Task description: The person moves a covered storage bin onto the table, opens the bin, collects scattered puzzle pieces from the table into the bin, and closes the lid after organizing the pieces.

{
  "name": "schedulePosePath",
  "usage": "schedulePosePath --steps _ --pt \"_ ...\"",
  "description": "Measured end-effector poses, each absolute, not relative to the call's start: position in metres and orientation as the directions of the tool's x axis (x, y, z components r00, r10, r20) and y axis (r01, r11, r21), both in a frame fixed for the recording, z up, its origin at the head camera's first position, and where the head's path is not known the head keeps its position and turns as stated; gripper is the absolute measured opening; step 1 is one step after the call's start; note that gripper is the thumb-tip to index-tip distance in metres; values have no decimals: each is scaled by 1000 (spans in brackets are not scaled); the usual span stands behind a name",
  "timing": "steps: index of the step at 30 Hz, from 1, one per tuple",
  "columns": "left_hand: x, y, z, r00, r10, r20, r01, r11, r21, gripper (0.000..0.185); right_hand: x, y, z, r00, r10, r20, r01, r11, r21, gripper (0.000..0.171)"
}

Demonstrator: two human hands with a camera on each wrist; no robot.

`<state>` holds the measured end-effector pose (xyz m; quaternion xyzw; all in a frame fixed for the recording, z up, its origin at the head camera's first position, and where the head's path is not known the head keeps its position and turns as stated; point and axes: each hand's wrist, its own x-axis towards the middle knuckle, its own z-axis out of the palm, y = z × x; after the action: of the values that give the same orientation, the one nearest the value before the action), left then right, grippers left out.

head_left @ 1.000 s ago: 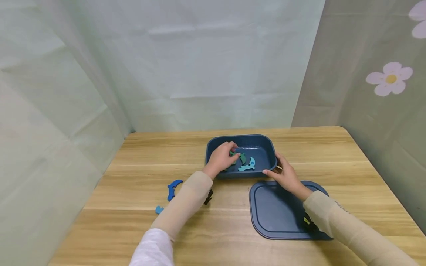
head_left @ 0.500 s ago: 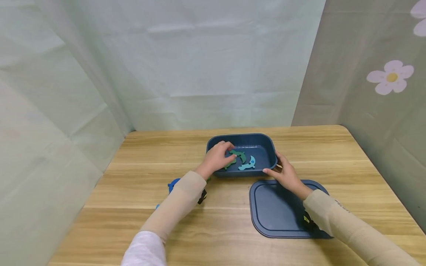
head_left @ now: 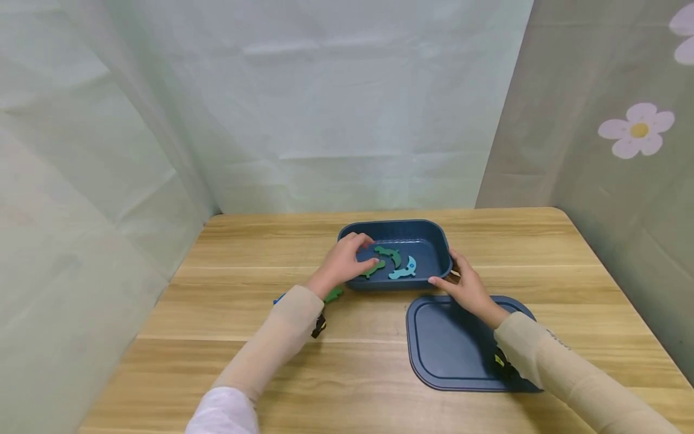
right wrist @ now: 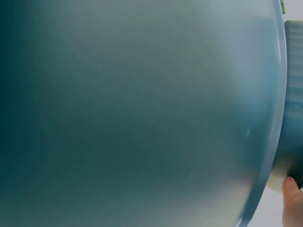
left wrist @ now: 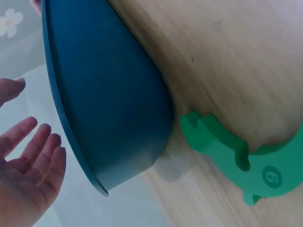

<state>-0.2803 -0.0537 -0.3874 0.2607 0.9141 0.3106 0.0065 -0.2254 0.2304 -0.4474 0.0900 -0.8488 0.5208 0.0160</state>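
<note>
A dark blue rectangular box stands toward the back of the table. Inside lie two green curved animal-shaped pieces, one farther back and one at the left, plus a light blue one. My left hand hovers over the box's left end, thumb and fingers apart and holding nothing; its spread fingers show beside the rim in the left wrist view. My right hand grips the box's right end, thumb at the front. A broad blue surface fills most of the right wrist view.
A flat dark blue lid lies in front of the box, under my right forearm. A green piece marked 6 lies on the table near the box. My left arm mostly covers a blue piece. Cloth hangs behind the table.
My left hand has drawn back leftward from the pieces inside the box, uncovering the green ones. Its forearm now hides more of the blue pieces on the table. The right hand keeps its hold.
</note>
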Motion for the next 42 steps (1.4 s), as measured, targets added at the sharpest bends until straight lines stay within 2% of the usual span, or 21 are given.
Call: schedulePosePath --steps 14,26,42 --pt "-268 -72 -391 -888 442 126 428 696 576 46 -226 232 -449 -982 -140 124 -174 447 -877 86" --pt "-264 -92 -399 -941 315 123 325 743 585 63 -225 232 -448 -981 -149 120 -175 442 -880 86" --pt "-259 -107 -404 -974 205 98 222 761 610 75 -226 232 -447 -983 -147 114 -169 453 -875 88"
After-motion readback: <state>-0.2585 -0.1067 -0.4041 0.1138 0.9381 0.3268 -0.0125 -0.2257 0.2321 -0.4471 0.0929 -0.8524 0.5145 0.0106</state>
